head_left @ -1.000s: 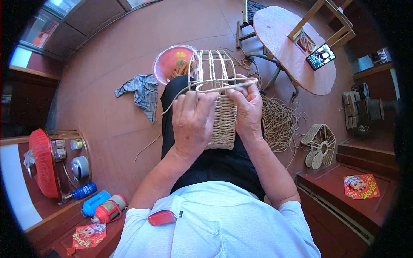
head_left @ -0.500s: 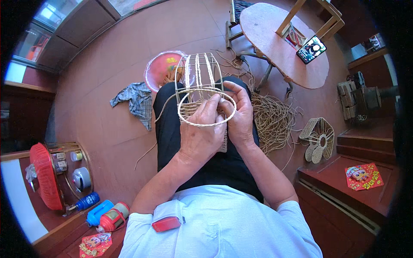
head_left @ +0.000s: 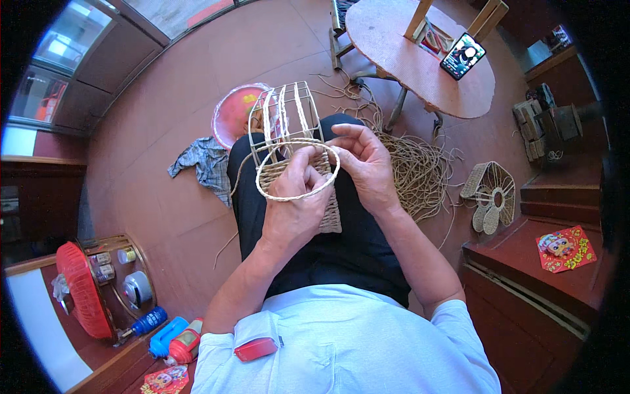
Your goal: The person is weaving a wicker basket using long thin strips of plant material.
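Note:
A partly woven basket rests across my lap. Tan cord fills its near part, while bare wire rods and pale strips show at its far end. An oval ring of twisted cord stands out toward me, around the fingers of my left hand. My left hand is closed with curled fingers against the weave, gripping the basket; its fingertips are partly hidden. My right hand pinches the ring's right side between thumb and forefinger, other fingers loosely bent. A loose cord end trails down left of my knee.
A large heap of cord lies right of my legs, with a woven wheel-like piece beyond. Ahead are a pink basin, a checked cloth and an oval table bearing a phone. Bottles stand lower left.
My right hand has drawn slightly away from my left and its fingers have opened out more. The basket and ring sit further left in view, and more of the near weave shows.

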Action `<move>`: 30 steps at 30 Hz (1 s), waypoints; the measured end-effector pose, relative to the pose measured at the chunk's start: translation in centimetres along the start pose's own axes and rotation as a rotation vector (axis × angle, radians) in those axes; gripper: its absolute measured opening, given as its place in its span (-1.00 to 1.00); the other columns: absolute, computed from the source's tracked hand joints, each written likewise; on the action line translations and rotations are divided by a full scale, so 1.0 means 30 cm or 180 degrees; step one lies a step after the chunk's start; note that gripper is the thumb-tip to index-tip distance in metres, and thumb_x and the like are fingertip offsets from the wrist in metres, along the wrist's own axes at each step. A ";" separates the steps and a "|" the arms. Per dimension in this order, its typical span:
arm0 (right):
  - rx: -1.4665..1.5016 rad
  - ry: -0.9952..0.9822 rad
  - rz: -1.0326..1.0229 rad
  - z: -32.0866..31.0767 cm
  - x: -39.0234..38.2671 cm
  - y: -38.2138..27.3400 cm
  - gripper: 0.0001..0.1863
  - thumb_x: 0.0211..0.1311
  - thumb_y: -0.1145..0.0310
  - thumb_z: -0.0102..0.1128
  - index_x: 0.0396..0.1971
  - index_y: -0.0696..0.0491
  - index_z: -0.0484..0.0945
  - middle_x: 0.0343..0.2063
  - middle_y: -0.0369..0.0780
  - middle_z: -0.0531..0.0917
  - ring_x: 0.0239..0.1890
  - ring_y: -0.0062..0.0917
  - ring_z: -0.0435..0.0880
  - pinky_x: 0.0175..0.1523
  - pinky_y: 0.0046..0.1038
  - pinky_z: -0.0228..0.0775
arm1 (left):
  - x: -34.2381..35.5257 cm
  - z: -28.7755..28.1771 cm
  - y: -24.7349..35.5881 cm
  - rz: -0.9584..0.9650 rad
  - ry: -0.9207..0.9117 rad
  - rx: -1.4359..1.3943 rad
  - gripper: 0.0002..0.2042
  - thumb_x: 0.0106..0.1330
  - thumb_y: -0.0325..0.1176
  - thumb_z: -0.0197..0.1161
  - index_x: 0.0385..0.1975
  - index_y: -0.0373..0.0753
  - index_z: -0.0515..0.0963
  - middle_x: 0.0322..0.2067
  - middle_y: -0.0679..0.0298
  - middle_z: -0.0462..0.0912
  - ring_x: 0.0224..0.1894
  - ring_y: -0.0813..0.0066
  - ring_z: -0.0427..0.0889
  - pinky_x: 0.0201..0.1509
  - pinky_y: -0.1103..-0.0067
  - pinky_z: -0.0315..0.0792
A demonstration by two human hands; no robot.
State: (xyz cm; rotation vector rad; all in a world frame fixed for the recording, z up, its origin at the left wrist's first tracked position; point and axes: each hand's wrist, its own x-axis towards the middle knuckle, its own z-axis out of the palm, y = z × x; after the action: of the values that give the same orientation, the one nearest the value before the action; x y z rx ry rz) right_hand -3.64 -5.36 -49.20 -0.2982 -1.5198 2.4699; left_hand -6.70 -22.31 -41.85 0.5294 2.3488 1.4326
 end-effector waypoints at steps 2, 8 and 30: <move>-0.0103 -0.0035 0.0033 -0.010 0.010 -0.036 -0.55 0.52 0.51 0.41 0.32 0.20 0.53 -0.01 -0.18 0.78 0.04 -0.57 0.78 0.24 -0.50 0.67 | -0.002 0.012 0.003 -0.0030 -0.0026 -0.0296 -0.59 0.47 -0.45 0.36 0.28 -0.37 0.58 -0.49 0.40 0.54 -0.42 0.68 0.52 -0.28 0.55 0.43; -0.0360 -0.0971 0.0602 -0.062 0.116 -0.098 -0.48 0.52 0.49 0.42 0.39 0.16 0.49 0.01 -0.12 0.82 0.04 -0.53 0.81 0.17 -0.45 0.70 | 0.014 0.015 -0.033 -0.0202 -0.0083 -0.0566 -0.68 0.56 -0.47 0.31 0.24 -0.34 0.56 -0.50 0.57 0.41 -0.51 0.83 0.35 -0.48 0.71 0.20; -0.2024 -0.0901 0.0018 0.017 0.124 -0.190 -0.37 0.34 0.60 0.34 0.40 0.16 0.39 -0.33 -0.23 0.77 -0.27 -0.68 0.71 -0.10 -0.54 0.56 | -0.005 0.004 -0.042 -0.0103 0.0051 -0.0435 -0.63 0.51 -0.50 0.32 0.27 -0.39 0.60 -0.51 0.40 0.51 -0.48 0.68 0.53 -0.38 0.59 0.45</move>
State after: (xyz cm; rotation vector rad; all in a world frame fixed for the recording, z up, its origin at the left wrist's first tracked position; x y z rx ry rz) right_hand -6.85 -2.18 -44.07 -0.0485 -2.4015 2.0237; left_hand -6.68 -22.82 -43.01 0.4424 2.2406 1.5739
